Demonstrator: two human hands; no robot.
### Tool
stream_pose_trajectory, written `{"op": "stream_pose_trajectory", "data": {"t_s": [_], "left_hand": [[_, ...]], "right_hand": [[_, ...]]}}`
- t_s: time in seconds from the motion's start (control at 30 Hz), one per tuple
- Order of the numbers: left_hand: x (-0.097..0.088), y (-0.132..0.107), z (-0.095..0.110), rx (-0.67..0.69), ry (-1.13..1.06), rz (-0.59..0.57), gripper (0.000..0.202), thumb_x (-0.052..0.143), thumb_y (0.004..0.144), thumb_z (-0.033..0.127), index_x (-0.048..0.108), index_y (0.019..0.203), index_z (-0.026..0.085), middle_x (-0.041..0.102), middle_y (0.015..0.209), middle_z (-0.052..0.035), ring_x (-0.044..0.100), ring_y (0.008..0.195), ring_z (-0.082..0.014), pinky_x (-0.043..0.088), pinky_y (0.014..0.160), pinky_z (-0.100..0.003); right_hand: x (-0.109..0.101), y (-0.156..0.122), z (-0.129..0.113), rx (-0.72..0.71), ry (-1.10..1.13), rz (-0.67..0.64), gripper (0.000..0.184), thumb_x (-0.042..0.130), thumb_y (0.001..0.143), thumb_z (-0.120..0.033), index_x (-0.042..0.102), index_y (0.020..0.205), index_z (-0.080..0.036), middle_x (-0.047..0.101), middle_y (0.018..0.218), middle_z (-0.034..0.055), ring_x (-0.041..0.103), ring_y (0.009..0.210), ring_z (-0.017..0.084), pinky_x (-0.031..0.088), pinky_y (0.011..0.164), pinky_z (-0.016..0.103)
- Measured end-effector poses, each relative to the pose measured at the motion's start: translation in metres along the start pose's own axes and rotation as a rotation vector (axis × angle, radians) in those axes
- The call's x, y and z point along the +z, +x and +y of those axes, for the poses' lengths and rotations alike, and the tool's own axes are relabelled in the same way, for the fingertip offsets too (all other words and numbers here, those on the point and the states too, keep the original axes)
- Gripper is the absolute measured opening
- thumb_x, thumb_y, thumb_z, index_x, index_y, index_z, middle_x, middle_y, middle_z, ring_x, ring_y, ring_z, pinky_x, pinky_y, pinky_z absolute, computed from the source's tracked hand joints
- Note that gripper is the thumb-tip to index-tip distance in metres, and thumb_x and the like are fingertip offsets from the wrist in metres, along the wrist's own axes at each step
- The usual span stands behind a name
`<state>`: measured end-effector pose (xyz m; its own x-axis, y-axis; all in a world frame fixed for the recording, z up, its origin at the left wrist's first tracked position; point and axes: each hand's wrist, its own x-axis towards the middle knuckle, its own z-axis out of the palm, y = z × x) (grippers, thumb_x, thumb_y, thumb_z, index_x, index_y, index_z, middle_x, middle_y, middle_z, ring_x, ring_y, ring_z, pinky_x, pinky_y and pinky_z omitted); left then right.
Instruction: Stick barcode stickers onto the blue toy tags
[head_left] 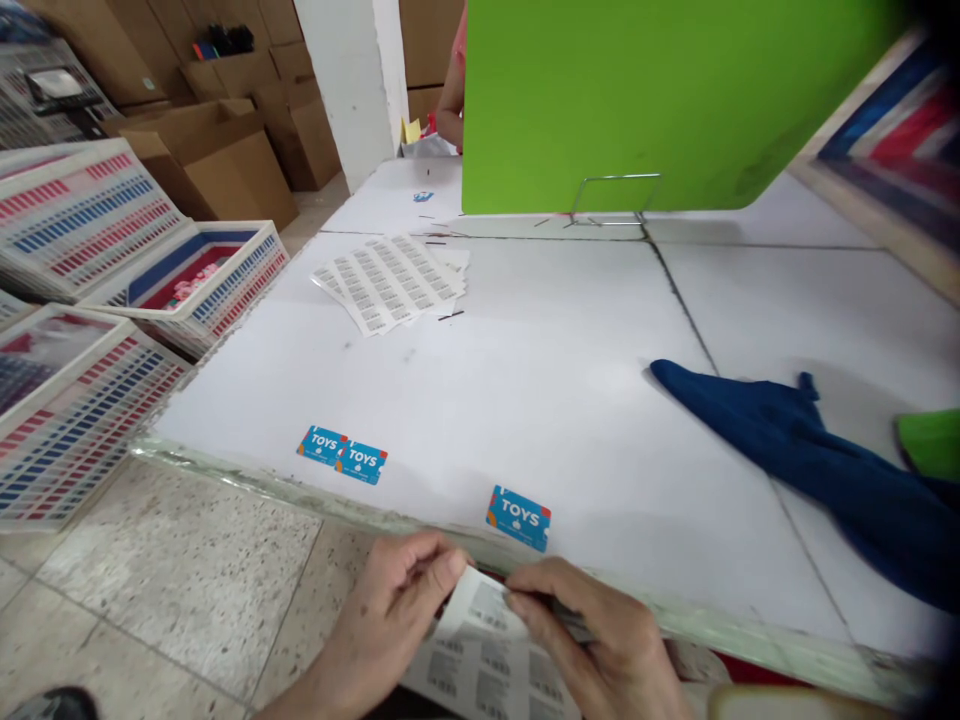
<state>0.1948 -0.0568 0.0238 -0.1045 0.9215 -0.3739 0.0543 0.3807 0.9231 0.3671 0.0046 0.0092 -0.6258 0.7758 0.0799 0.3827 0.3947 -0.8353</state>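
Left hand [390, 625] pinching a barcode sticker sheet [480, 665], right hand [592, 630] gripping its curled corner, both just below the worktop edge [750, 648], blue TOYS label [519, 518] just above them

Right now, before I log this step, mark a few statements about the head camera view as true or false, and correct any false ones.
1. The left hand and right hand both hold a barcode label sheet. True.
2. The dark blue cloth lies on the floor. False: it lies on the white table.
3. Three blue TOYS labels lie on the table. True.
4. The green board stands at the near edge of the table. False: it stands at the far side, on a wire stand.
5. Fanned barcode sheets lie on the table. True.
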Motion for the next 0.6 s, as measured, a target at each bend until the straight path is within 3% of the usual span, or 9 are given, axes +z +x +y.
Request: {"op": "stream_pose_trajectory", "data": {"t_s": [0.1,0.17,0.43,0.6], "left_hand": [[-0.008,-0.006,-0.004,0.07,0.015,-0.016,0.026,0.043,0.087,0.037,0.061,0.092,0.019,0.061,0.082,-0.0016,0.055,0.076,-0.0147,0.04,0.067,-0.02],[-0.013,-0.01,-0.007,0.103,0.043,-0.022,0.023,0.046,0.086,0.033,0.063,0.096,0.02,0.064,0.09,-0.0026,0.057,0.084,-0.0164,0.041,0.074,-0.022],[-0.024,-0.009,-0.009,0.033,-0.014,-0.19,0.018,0.056,0.078,0.026,0.068,0.087,0.016,0.066,0.081,-0.0035,0.058,0.075,-0.0156,0.042,0.066,-0.02],[-0.026,-0.008,-0.005,0.035,0.022,-0.22,0.017,0.056,0.073,0.017,0.069,0.085,0.014,0.066,0.078,-0.0034,0.057,0.071,-0.0144,0.041,0.062,-0.019]], "right_hand": [[-0.004,0.003,0.0,0.05,0.013,0.029,0.015,0.048,0.084,-0.03,0.059,0.076,-0.023,0.061,0.067,-0.004,0.057,0.06,0.009,0.044,0.057,0.015],[-0.006,0.003,0.001,0.073,0.006,0.045,0.015,0.049,0.084,-0.031,0.06,0.077,-0.023,0.062,0.068,-0.0043,0.058,0.062,0.009,0.044,0.057,0.014],[-0.013,0.001,0.002,0.08,0.017,0.043,0.015,0.051,0.081,-0.032,0.06,0.073,-0.023,0.061,0.065,-0.005,0.056,0.058,0.009,0.045,0.056,0.012],[-0.016,0.0,0.003,0.108,0.062,0.017,0.017,0.053,0.08,-0.035,0.059,0.07,-0.021,0.058,0.062,-0.0037,0.053,0.055,0.009,0.044,0.054,0.013]]}}
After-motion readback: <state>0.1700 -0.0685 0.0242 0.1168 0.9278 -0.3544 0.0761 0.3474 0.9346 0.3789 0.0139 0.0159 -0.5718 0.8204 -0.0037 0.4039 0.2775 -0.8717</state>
